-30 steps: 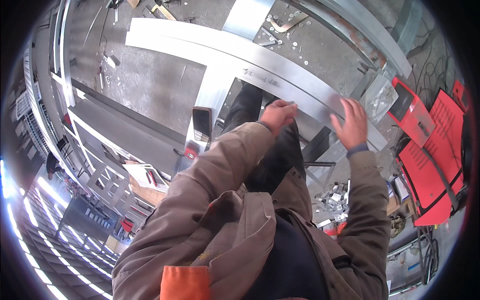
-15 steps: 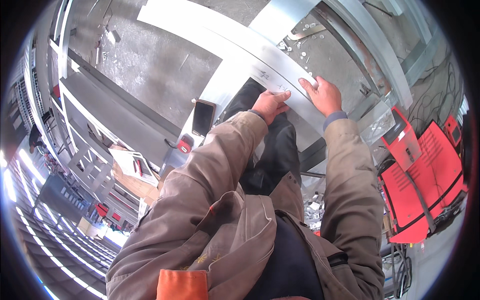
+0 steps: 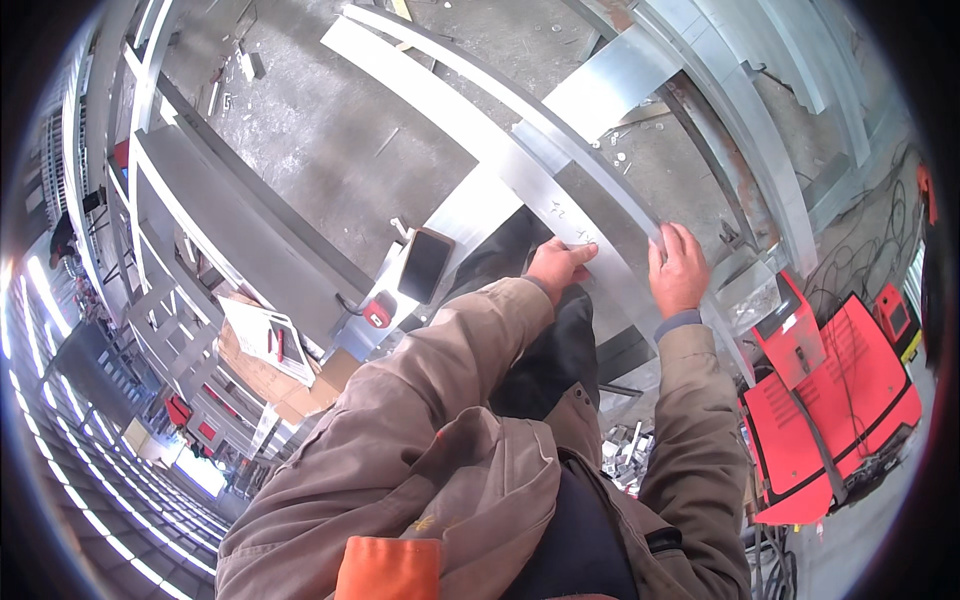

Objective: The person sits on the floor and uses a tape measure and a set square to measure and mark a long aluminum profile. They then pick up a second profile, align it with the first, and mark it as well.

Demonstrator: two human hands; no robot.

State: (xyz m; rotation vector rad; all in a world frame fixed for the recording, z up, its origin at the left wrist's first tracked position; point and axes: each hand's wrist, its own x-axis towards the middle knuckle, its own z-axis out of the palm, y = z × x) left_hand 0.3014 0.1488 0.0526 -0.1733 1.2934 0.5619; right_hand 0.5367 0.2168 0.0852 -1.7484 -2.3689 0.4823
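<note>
Two long silvery metal profiles curve across the middle, a gap between them. My left hand (image 3: 562,267) grips the near edge of the broader metal profile (image 3: 470,140), its thumb lying on top beside dark handwritten marks. Its other fingers are partly hidden. My right hand (image 3: 680,270) is closed on the narrower metal profile (image 3: 545,118), gripping near its right part. That narrower piece lies to the far right of the broad one. Under both, a wide metal crosspiece (image 3: 475,208) bears a dark-screened phone (image 3: 426,265) and a red tape measure (image 3: 379,310), left of my left hand.
At the right stands a red machine (image 3: 835,405) with cables behind it. More metal profiles (image 3: 745,140) form a frame at the far right. A cardboard box (image 3: 285,370) with papers and a red pen lies left. Small metal offcuts (image 3: 625,455) are heaped near my legs.
The two profiles lay side by side; now the narrower one is apart from the broad one. My right hand has moved away from my left with it. The view has shifted too.
</note>
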